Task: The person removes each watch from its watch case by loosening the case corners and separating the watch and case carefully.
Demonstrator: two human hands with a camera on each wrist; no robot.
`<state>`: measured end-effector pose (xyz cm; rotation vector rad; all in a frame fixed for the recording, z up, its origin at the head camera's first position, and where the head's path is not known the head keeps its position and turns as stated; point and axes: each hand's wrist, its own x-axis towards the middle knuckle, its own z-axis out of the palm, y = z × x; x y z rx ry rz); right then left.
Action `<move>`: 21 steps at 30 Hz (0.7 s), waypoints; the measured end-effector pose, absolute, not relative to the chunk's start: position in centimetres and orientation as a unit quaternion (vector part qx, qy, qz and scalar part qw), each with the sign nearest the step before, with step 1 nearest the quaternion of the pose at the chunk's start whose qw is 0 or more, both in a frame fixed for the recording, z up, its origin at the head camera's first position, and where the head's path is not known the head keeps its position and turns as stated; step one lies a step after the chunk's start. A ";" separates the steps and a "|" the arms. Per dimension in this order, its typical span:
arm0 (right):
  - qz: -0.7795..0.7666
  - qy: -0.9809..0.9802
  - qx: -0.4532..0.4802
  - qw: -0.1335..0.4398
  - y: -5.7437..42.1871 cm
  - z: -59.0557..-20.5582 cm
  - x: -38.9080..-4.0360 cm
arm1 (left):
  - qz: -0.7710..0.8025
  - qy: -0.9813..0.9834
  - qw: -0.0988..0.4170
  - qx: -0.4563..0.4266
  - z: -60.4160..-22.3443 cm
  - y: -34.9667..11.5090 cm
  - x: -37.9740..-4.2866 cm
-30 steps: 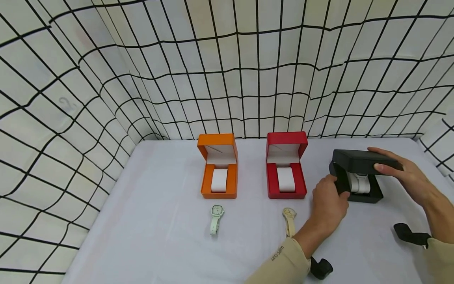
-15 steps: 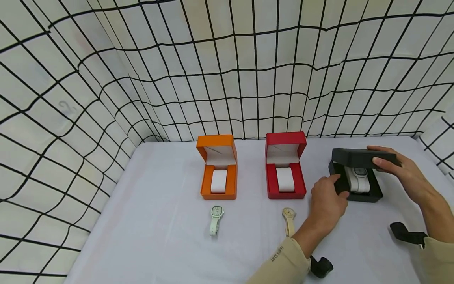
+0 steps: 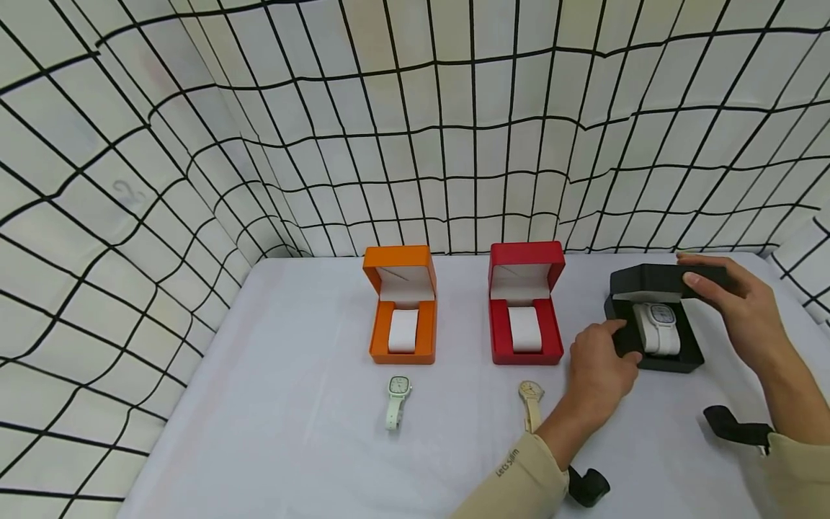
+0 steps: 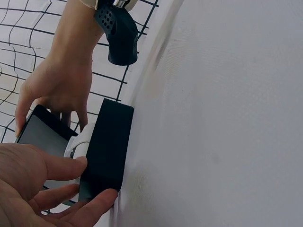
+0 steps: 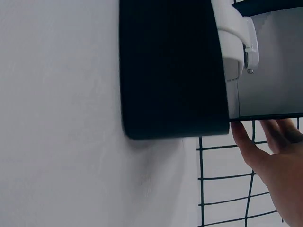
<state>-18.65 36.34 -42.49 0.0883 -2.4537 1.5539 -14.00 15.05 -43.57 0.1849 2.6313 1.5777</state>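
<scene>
A black watch box (image 3: 689, 359) stands at the table's right, its lid (image 3: 648, 281) partly raised. Inside, a white watch (image 3: 662, 316) is wrapped round a white cushion. My left hand (image 3: 599, 371) grips the left side of the box base; in the left wrist view its thumb and fingers (image 4: 99, 205) clasp the dark wall. The lid's right end is held by my right hand (image 3: 752, 310), thumb on the front. In the right wrist view, that hand (image 5: 284, 175) touches the lid's edge, and the watch band shows between lid and base.
An orange watch box (image 3: 380, 339) and a red watch box (image 3: 499, 339) stand with lids up, each with a white cushion. In front lie a pale green watch (image 3: 397, 395) and a beige watch (image 3: 531, 398), the latter partly behind the left sleeve. Black mesh on white walls borders the white table.
My right hand has swung the black lid up and back, uncovering more of the white watch. My left hand has stayed on the base.
</scene>
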 end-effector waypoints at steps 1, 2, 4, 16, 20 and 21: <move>0.544 -0.829 0.034 0.123 36.3 -42.5 -18.7 | 0.511 0.857 0.033 0.062 -43.6 15.1 -14.0; 0.559 -0.819 0.039 0.128 36.2 -42.4 -18.6 | 0.509 0.858 0.031 0.065 -43.6 15.1 -14.0; 0.598 -0.788 0.049 0.135 36.1 -42.4 -18.6 | 0.506 0.860 0.028 0.067 -43.7 15.1 -14.0; 0.688 -0.706 0.070 0.152 35.7 -42.1 -18.9 | 0.504 0.860 0.020 0.077 -43.9 15.0 -14.1; 0.704 -0.690 0.073 0.151 35.7 -42.1 -19.1 | 0.506 0.859 0.022 0.073 -43.9 15.0 -14.2; 0.708 -0.687 0.074 0.149 35.7 -42.1 -19.2 | 0.506 0.859 0.023 0.071 -43.9 15.0 -14.2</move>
